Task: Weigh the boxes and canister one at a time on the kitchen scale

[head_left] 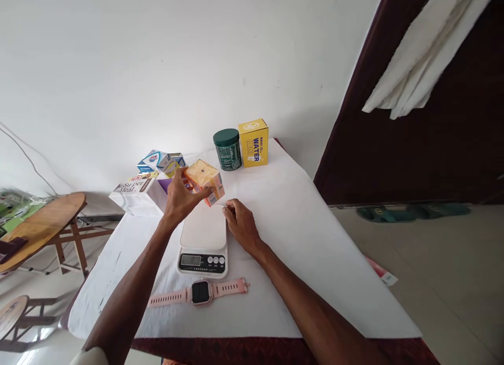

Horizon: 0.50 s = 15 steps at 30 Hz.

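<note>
My left hand grips an orange box and holds it tilted just above the far edge of a white kitchen scale. Beside the scale's right far corner, my right hand rests on the white table cover with its fingers curled; nothing shows in them. The scale's platform is bare and its display faces me. A pink smartwatch lies flat in front of the scale.
At the back stand a dark green jar and a yellow "WATER" box. To the left lie a "Super Meal" box and small blue-white boxes. A wooden table stands left; sandals lie on the floor at right.
</note>
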Available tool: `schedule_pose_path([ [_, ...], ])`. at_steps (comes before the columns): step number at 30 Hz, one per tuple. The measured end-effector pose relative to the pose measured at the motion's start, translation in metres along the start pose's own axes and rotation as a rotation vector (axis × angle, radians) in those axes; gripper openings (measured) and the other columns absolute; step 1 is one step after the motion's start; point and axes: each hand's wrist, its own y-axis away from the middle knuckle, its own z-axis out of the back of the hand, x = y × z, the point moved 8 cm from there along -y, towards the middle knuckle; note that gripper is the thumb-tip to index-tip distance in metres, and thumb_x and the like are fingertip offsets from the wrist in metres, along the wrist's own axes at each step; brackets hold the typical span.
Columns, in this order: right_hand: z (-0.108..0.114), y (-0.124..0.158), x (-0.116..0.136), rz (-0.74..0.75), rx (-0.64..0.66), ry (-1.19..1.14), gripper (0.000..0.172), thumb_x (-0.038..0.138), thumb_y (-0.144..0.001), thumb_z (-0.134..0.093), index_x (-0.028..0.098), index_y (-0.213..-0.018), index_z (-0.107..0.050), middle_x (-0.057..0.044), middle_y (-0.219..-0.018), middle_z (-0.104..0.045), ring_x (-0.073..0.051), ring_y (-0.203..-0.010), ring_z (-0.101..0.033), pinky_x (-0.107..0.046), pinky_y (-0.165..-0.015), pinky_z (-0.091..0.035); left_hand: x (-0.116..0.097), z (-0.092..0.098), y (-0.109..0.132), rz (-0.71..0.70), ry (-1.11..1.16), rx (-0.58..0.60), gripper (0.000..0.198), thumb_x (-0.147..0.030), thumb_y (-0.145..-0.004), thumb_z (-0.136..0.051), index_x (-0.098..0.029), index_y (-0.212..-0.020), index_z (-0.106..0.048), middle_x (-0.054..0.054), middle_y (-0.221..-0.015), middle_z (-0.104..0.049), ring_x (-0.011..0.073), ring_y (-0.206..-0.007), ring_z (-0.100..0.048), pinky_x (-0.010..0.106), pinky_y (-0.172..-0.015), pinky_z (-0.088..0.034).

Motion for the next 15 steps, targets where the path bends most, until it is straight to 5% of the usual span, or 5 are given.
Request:
schedule_pose_path([
  [7,0.0,0.0,-0.003,0.001,-0.016,-0.025,0.021,0.035,-0.095,-0.045,0.021,-0.103,-0.058,-0.006,-0.09,-0.068,-0.022,-0.082,-0.064,-0.036,-0.079,-0.051,0.03,-0.043,-0.059,0.056,-0.191,-0.082,0.072,-0.039,-0.062,-0.088,-0.02,-0.12,-0.049,0.01,-0.118,-0.066,0.0297,-0.113,-0.064,0.047,-0.101,-0.05],
  [15,0.002,0.001,0.0,-0.039,-0.023,-0.048,0.018,0.033,-0.097,-0.047,0.021,-0.104,-0.059,-0.006,-0.092,-0.068,-0.022,-0.085,-0.065,-0.034,-0.077,-0.051,0.067,-0.077,-0.115,0.159,-0.077,-0.113,0.074,-0.034,-0.064,-0.088,-0.017,-0.122,-0.047,0.011,-0.118,-0.065,0.0275,-0.111,-0.065,0.042,-0.098,-0.051],
])
